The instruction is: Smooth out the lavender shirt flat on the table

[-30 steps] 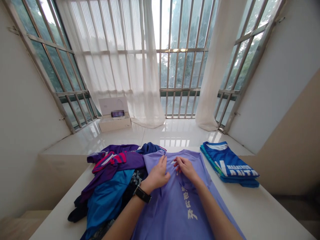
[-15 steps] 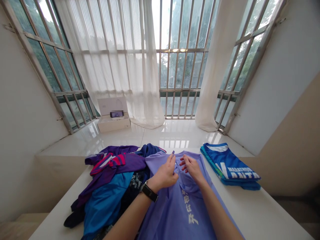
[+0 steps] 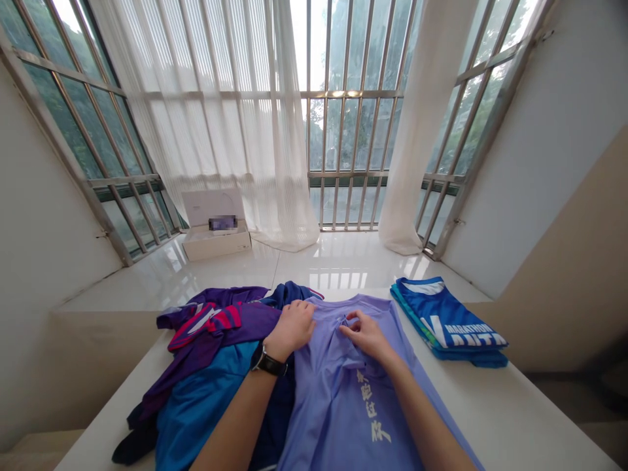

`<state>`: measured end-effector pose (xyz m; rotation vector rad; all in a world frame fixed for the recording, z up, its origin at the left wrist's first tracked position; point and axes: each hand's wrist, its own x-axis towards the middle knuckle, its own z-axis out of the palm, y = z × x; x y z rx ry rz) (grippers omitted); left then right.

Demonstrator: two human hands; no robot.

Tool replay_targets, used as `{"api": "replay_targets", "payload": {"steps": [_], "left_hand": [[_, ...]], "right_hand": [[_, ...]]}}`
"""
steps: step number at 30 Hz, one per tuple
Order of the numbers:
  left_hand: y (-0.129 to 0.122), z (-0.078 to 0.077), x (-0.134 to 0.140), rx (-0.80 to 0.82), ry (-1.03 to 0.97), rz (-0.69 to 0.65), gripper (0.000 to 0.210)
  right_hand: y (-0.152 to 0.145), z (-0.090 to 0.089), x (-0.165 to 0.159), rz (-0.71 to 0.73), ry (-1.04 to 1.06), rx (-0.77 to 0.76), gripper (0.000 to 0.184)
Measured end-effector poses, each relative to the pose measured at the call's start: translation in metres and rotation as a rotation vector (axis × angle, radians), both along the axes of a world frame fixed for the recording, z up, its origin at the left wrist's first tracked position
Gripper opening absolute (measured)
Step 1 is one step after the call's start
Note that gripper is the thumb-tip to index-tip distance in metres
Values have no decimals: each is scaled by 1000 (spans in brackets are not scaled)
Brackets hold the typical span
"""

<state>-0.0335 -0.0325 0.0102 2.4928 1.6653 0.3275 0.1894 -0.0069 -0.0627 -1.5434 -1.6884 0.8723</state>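
A lavender T-shirt (image 3: 338,412) with white lettering lies spread out before me, its upper part wrinkled. My left hand (image 3: 293,330), a dark watch on its wrist, is at the shirt's left shoulder edge with fingers curled over the cloth. The fingertips are partly hidden. Thumb and fingers of my right hand (image 3: 366,332) pinch a raised bit of the same shirt, a little below the neckline and above the lettering. Beside my left forearm lies a loose heap of purple and blue clothes (image 3: 210,373).
Folded blue shirts (image 3: 456,327) are stacked on the right of the white table (image 3: 520,418). Behind, an open white box (image 3: 216,243) stands on the window ledge (image 3: 304,265). Sheer curtains (image 3: 265,163) hang before the barred window (image 3: 348,131).
My left hand has moved left from the shirt's middle to its shoulder edge. My right fingers have closed on the cloth. The left sleeve no longer sticks out. The view has shifted slightly.
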Motion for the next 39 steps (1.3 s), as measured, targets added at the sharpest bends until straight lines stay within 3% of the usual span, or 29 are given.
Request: {"api": "replay_targets", "payload": {"steps": [3,8,21,34,39], "left_hand": [[11,-10,-14,33,74,125,38],[21,-19,-20,14,45,122,22],[23,-12,-22,101,-1,257,23],[20,-17,-16,133,46,273,29],[13,-5,-8,165,80,301,27]], "right_hand": [[-3,1,-1,30,-18,26,38],[-7,3,-6,87,-31,102,32],[-11,1,-4,6,-109,86,17],[-18,8,-5,153,-252,5,11],[-20,10,-4,214,-254,20,15]]}}
